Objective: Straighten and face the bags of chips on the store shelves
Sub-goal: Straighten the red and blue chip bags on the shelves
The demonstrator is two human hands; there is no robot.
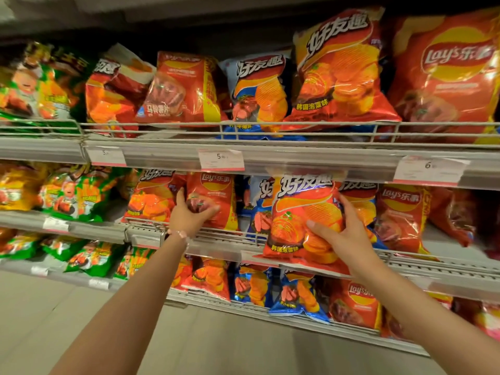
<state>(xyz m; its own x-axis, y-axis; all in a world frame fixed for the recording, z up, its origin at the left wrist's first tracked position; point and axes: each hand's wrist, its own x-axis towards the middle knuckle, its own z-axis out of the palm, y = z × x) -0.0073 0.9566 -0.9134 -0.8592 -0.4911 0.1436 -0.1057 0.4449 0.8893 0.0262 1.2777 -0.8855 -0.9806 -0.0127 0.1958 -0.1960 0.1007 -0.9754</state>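
Holding two bags at once on the mid shelf. My right hand point(349, 234) grips the big orange ridged-chip bag point(305, 220), thumb across its front, fingers curled round its right edge; bag is pulled fwd, its bottom hanging over the wire rail point(205, 234) and price strip. Left hand point(190, 212), w/ a bracelet point(180, 235) at the wrist, curls round the lower part of a red Lay's bag point(213, 198) that stands upright behind the rail, just beside another orange bag point(151, 196) on its left.

Blue bags point(257, 207) sit behind, between my two hands. Top shelf bags lean diff ways; price tag point(221, 159) on the strip above.

To do this step well, imo: lift the orange bag's bottom clear over the rail, don't drag it, then set it down upright, logo square to the aisle. Light grip only, chips crush easily. Left should nudge the red one straight, front flush w/ its neighbours. Where the orange bag's slot is, can't tell from here.
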